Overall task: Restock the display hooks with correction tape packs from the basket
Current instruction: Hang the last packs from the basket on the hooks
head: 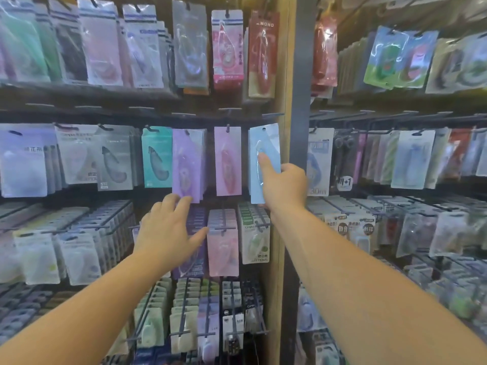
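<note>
A blue pack [266, 143] is grasped by the right hand [286, 185] at the right end of the middle row, just beside the wooden post [283, 75]. The fingers are curled behind its right edge and the index finger [263, 160] is laid on its front. The pack is held upright, with its long axis nearly vertical and the top leaned a little to the right. Its hang hole [264, 129] is at the top, above the hand.

It cannot be told whether the hole is already threaded on a hook, because no hook tip is seen at it. The hooks of this row are pointed toward the person, so it is judged that the pack must be pushed straight away from the body, with the hole kept level with the hook.

The left hand [166, 230] is released, with the fingers spread. Its fingertips are at the lower edge of the purple packs [185, 159] and seem to touch it. It is lower and well to the left, with a pink pack [228, 159] hung between, so the right hand is the nearer one. The basket is not seen.
</note>
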{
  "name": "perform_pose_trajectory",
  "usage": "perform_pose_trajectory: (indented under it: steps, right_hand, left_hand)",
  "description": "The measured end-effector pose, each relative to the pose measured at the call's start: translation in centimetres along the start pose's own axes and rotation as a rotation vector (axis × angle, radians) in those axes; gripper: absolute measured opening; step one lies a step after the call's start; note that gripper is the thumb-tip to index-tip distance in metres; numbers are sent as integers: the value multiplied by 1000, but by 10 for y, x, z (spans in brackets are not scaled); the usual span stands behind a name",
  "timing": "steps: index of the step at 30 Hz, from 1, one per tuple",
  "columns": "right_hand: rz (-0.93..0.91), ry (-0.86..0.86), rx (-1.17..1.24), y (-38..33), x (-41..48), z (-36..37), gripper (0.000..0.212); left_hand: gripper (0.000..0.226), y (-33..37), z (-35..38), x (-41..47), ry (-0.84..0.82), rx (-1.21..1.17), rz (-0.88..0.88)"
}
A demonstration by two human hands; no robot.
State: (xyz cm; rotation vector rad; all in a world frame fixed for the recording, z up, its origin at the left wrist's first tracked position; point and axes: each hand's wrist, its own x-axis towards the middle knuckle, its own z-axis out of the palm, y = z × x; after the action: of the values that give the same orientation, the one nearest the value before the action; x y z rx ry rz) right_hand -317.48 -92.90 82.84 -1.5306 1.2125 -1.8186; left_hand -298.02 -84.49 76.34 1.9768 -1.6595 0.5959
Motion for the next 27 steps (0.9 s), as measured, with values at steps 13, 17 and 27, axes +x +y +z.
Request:
perform_pose_trajectory:
  steps: [13,17,27]
  right_hand:
    - [50,107,-30,-4,-1,-3,68]
    - [72,69,45,1,-6,7,58]
    - [507,-44,253,22,7,47,53]
  left_hand:
    - [80,-2,-2,3,-10,11,49]
    - [81,0,-8,6,9,-11,72]
    - [76,2,-19,17,50,-16,135]
